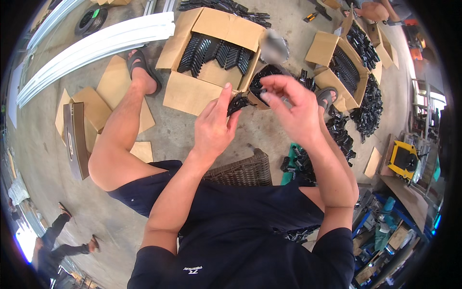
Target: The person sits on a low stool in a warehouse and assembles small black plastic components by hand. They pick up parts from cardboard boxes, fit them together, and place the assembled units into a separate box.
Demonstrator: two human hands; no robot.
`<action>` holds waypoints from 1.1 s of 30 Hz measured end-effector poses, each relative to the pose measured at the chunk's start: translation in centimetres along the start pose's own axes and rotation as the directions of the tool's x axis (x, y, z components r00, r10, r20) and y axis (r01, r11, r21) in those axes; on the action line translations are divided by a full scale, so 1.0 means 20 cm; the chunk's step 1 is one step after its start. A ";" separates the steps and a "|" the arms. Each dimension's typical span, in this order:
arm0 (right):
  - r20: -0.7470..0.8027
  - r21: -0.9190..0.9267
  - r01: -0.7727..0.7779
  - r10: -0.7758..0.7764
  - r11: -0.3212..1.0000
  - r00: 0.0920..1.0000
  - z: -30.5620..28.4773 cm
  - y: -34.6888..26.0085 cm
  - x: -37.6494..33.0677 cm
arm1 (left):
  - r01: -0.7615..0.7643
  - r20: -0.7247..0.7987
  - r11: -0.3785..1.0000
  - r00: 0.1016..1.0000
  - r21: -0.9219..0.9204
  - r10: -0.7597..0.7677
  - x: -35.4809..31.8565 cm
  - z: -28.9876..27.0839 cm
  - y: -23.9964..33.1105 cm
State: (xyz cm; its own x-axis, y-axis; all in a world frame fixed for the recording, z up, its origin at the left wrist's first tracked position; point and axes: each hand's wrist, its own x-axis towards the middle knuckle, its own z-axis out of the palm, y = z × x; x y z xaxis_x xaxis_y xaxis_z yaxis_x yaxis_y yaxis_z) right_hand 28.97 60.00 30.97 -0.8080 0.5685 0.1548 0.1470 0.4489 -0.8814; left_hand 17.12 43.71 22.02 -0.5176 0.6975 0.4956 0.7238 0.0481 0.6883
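My left hand (214, 127) pinches a small black plastic part (239, 102) between thumb and fingers at chest height. My right hand (291, 108) is raised just to its right, fingers bent around the top of a dark black piece (262, 77) that joins the part. Both hands hover above an open cardboard box (192, 94) on the concrete floor, which holds rows of black parts (214, 53). My knees and sandalled feet frame the box.
A second open box (322, 50) of black parts stands at the right, with a loose heap of black parts (368, 108) beside it. White curved profiles (96, 45) lie at top left, flat cardboard (103, 103) at left. A wicker seat (243, 171) is under me. Another person sits far right.
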 end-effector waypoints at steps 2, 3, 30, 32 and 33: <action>0.032 -0.228 0.202 -0.200 0.952 0.979 0.02 -0.06 -0.04 | 0.016 0.028 1.000 0.999 0.008 -0.017 -0.01 -0.02 0.02; 0.039 -0.257 0.273 -0.273 0.927 0.961 0.04 -0.07 -0.06 | 0.033 0.045 0.999 0.998 0.013 -0.034 -0.01 -0.03 0.02; 0.147 -0.583 0.484 -0.501 0.652 0.853 0.13 -0.09 -0.05 | 0.076 0.059 0.996 0.996 -0.052 -0.073 -0.03 -0.08 0.06; 0.048 -0.582 0.428 -0.496 0.691 0.867 0.07 -0.08 -0.02 | 0.045 0.043 0.998 0.998 -0.054 -0.043 -0.02 -0.07 0.05; -0.014 -0.590 0.369 -0.466 0.718 0.885 0.02 -0.07 0.00 | 0.035 0.033 0.998 0.999 -0.051 -0.033 -0.02 -0.07 0.04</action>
State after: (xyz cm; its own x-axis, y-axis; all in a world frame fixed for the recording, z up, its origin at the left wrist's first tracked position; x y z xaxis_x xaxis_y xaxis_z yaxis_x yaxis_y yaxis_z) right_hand 28.45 59.12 31.95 -0.7753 0.3032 0.5541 0.1439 0.9390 -0.3124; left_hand 17.31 42.52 23.19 -0.5261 0.7188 0.4545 0.6809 0.0359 0.7315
